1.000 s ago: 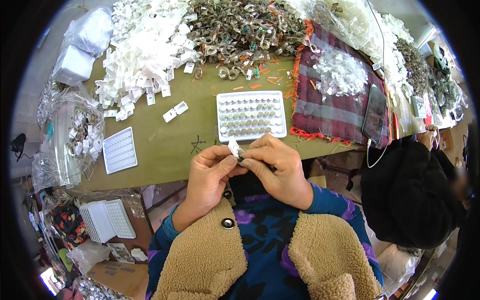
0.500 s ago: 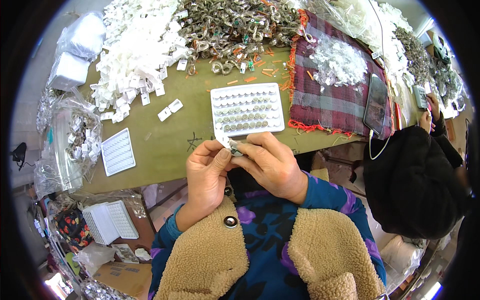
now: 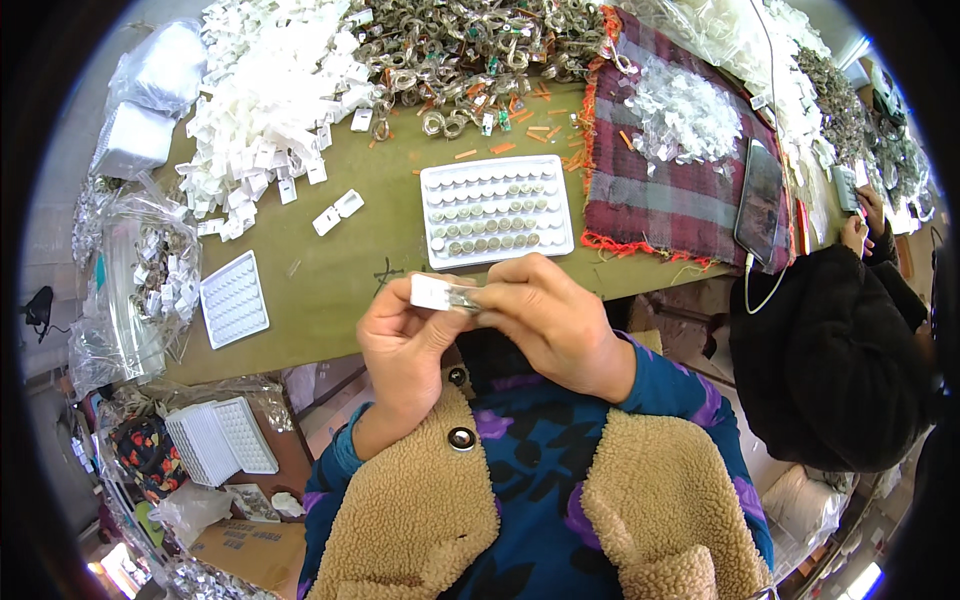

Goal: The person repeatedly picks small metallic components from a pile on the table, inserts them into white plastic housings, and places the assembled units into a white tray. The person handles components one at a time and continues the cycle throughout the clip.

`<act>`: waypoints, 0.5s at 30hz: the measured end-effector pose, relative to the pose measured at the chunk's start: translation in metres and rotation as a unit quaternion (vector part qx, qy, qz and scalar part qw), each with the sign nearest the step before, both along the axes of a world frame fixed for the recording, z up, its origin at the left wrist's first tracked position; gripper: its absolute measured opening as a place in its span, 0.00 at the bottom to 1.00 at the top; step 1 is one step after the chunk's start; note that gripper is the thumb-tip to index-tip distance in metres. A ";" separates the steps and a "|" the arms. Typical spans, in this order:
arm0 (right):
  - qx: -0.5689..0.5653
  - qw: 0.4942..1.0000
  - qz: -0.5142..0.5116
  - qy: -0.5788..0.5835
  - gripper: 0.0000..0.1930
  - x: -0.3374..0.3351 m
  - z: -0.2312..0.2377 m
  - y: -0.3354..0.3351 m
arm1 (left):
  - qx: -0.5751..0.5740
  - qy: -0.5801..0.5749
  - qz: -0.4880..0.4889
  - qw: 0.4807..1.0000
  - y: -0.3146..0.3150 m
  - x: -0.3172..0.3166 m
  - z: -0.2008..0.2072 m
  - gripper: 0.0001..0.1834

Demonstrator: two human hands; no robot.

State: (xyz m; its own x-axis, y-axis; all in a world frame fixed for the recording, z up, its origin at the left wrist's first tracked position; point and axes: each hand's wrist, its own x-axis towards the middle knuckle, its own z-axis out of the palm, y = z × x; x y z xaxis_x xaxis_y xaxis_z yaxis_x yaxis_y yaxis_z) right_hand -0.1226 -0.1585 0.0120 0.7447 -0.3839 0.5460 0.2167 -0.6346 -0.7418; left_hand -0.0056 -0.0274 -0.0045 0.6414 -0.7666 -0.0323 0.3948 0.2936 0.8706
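Note:
Close to the table's near edge, my left hand point(image 3: 405, 355) pinches a small white plastic case point(image 3: 430, 292) between thumb and fingers. My right hand point(image 3: 565, 325) closes its thumb and fingertips on a small clear-and-silvery piece point(image 3: 463, 298) at the right end of the case. Fingertips partly hide that piece, so I cannot tell whether it is inside the case or only against it. Just beyond my hands lies a white tray point(image 3: 490, 166) with rows of round pockets, several of them filled with silvery button cells.
Heaps of white plastic cases point(image 3: 265, 110) and coiled clear wires point(image 3: 480, 60) cover the far side. An opened white case point(image 3: 338, 212) and another tray point(image 3: 235, 300) lie left. On the right are a plaid cloth point(image 3: 640, 210), a phone point(image 3: 757, 205) with cable, and a person in black point(image 3: 825, 360).
The white case has turned from steeply tilted to nearly level, and more of it shows. My left hand has shifted slightly left, my right hand slightly right.

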 end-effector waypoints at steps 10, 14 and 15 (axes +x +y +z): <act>0.166 0.982 -0.022 0.089 0.07 -0.004 0.012 0.016 | -0.021 -0.073 0.004 0.997 0.003 -0.004 0.001 0.13; 0.108 0.991 -0.042 0.066 0.07 -0.004 0.009 0.015 | -0.025 -0.153 0.014 0.988 0.004 -0.006 0.002 0.13; 0.102 0.992 -0.045 0.065 0.07 -0.005 0.009 0.015 | -0.027 -0.165 0.012 0.986 0.004 -0.006 0.002 0.13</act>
